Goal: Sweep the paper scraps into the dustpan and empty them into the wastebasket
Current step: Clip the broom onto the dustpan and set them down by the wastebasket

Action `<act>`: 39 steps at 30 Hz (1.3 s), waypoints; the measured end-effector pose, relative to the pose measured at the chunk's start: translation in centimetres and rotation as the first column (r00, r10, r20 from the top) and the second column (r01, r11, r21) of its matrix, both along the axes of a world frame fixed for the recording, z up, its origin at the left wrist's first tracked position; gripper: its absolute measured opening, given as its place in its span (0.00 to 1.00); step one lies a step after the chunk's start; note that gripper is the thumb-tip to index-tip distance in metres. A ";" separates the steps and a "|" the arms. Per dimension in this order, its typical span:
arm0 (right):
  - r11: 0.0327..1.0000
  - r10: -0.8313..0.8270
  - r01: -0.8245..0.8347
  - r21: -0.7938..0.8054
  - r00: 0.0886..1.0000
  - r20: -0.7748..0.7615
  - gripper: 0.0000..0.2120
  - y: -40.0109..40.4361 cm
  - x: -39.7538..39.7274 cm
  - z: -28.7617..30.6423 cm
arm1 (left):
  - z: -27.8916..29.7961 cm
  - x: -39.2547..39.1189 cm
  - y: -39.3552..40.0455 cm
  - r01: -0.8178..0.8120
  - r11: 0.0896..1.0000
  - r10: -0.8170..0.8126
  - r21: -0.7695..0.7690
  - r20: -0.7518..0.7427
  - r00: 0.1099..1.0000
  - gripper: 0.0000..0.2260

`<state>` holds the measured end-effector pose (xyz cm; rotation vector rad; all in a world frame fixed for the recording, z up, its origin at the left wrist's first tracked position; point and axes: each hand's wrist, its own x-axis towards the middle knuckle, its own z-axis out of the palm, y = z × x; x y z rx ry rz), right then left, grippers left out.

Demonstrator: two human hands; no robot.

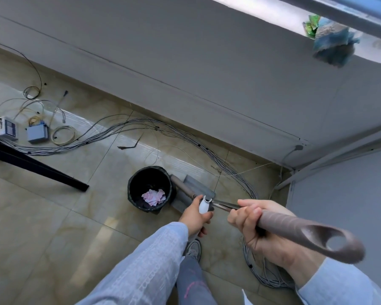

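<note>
Pink paper scraps already down inside the black wastebasket. Left hand wrapped round the white dustpan handle, right hand tight on the broom handle. Dustpan just beside the basket. Could bump the basket over, or snag the grey cables.

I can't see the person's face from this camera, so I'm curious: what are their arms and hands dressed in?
Both arms wear long, loose sleeves of pale blue-grey fabric. The left sleeve shows a woven, lace-like pattern in bands and ends at the wrist. The right sleeve looks plainer. The left hand and right hand are bare: no gloves, and no rings or watch visible.
</note>
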<state>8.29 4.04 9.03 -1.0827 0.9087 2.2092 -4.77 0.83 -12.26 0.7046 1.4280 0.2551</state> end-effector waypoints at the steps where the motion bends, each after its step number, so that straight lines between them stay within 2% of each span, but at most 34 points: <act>1: 1.000 0.000 0.000 -0.004 1.000 0.008 0.12 0.4 0.0 0.3 | 0.0 0.0 0.0 0.000 1.000 0.000 -0.003 0.003 1.000 0.28; 3: 1.000 0.007 -0.007 0.003 1.000 0.022 0.09 0.9 -0.2 0.7 | -0.1 -0.1 -0.1 -0.010 1.000 0.010 -0.005 0.022 1.000 0.28; 6: 0.998 0.059 -0.059 0.023 0.998 0.009 0.12 1.1 -0.7 0.9 | -0.3 0.0 0.1 -0.027 1.000 0.027 -0.004 0.035 0.999 0.29; 9: 0.997 0.069 -0.068 0.028 0.997 -0.032 0.05 1.0 -1.4 1.4 | -0.5 0.1 0.4 -0.055 0.998 0.055 -0.017 0.046 0.997 0.31; 16: 0.998 0.062 -0.062 -0.018 0.998 0.017 0.06 0.9 -1.5 1.8 | -0.7 -0.6 0.8 -0.077 0.997 0.080 -0.024 0.154 0.985 0.47; 19: 0.997 0.070 -0.069 -0.023 0.997 0.022 0.08 1.0 -1.5 1.9 | -0.3 -1.6 1.4 0.013 0.999 -0.002 -0.043 0.250 0.968 0.49; 23: 0.993 0.114 -0.114 -0.006 0.993 0.011 0.06 1.0 -2.1 2.1 | 0.3 -2.7 3.3 0.244 0.968 -0.217 -0.063 0.284 0.934 0.47; 27: 0.992 0.126 -0.126 0.008 0.992 0.010 0.08 1.1 -2.2 2.0 | 1.3 -3.2 5.7 0.474 0.879 -0.457 -0.048 0.198 0.867 0.44; 30: 0.991 0.130 -0.130 0.007 0.992 0.000 0.08 1.1 -1.9 2.0 | 1.2 -4.0 7.1 0.555 0.832 -0.555 0.025 0.084 0.828 0.44; 34: 0.993 0.120 -0.120 -0.008 0.992 -0.033 0.08 1.0 -1.6 1.8 | 0.8 -4.5 7.3 0.629 0.746 -0.615 0.220 -0.138 0.777 0.47; 39: 0.992 0.127 -0.127 -0.013 0.991 -0.029 0.07 1.1 -1.6 1.8 | 0.6 -3.7 6.3 0.684 0.624 -0.659 0.378 -0.214 0.721 0.47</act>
